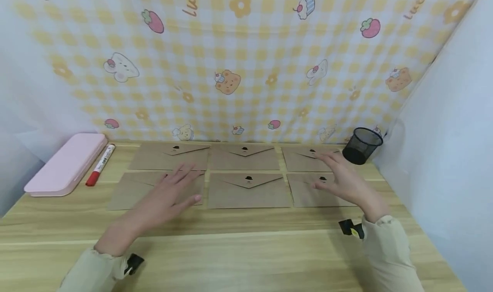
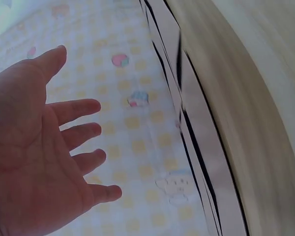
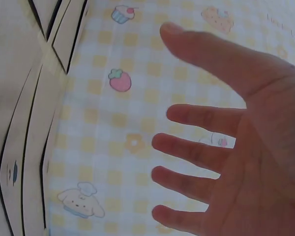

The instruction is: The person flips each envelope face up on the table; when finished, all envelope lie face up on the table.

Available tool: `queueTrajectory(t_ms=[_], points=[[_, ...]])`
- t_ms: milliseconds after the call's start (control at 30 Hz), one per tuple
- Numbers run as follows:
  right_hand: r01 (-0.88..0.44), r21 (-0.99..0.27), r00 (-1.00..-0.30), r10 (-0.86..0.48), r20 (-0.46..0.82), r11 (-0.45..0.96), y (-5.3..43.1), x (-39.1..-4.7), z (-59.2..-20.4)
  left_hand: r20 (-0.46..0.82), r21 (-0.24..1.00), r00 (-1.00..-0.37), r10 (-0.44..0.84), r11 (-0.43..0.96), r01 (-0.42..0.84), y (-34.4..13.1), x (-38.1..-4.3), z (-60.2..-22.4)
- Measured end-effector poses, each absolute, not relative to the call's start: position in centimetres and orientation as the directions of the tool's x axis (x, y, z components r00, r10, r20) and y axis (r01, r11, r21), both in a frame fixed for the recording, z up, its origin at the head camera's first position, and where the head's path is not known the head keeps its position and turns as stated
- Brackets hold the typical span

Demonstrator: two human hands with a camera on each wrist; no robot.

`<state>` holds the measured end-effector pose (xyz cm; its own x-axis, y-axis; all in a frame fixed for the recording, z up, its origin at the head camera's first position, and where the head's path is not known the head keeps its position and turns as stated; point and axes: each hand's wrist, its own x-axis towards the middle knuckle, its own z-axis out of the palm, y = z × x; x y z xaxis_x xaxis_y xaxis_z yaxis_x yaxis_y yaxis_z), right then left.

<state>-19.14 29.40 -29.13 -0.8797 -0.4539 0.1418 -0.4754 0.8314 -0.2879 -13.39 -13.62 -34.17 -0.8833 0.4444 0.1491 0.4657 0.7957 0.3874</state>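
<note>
Brown envelopes lie in two rows on the wooden table, their pointed flaps marked with a small hat print. My left hand [image 1: 165, 200] hovers over the front-left envelope [image 1: 129, 193], fingers spread and nothing in them. Over the right-hand envelopes is my right hand [image 1: 344, 183], its thumb apart from the fingers, also holding nothing; it partly hides the front-right envelope [image 1: 304, 195]. Between the hands lies the front-middle envelope [image 1: 249, 198], with the back-middle envelope [image 1: 244, 161] behind it. Both wrist views show empty palms, the left hand [image 2: 39, 142] and the right hand [image 3: 255, 152].
A black mesh pen holder [image 1: 362, 145] stands at the back right. At the left are a pink case [image 1: 67, 165] and a marker [image 1: 101, 164] with a red cap. A yellow checked cloth [image 1: 246, 69] hangs behind the table [image 1: 246, 257]; white sheets flank both sides.
</note>
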Motion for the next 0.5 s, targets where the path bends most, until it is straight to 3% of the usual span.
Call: queueTrajectory(t_ms=[267, 500], points=[[-0.570, -0.277, -0.814, -0.484, 0.322, 0.773, 30.6, -17.7, -28.1, 0.150, 0.343, -0.894, 0.422, 0.826, 0.447, -13.8, -13.7, -34.4], [-0.506, -0.250, -0.854, -0.439, 0.278, 0.826, 33.4, -16.4, -28.4, 0.140, 0.400, -0.904, 0.403, 0.812, 0.424, -12.2, -14.0, -34.2]])
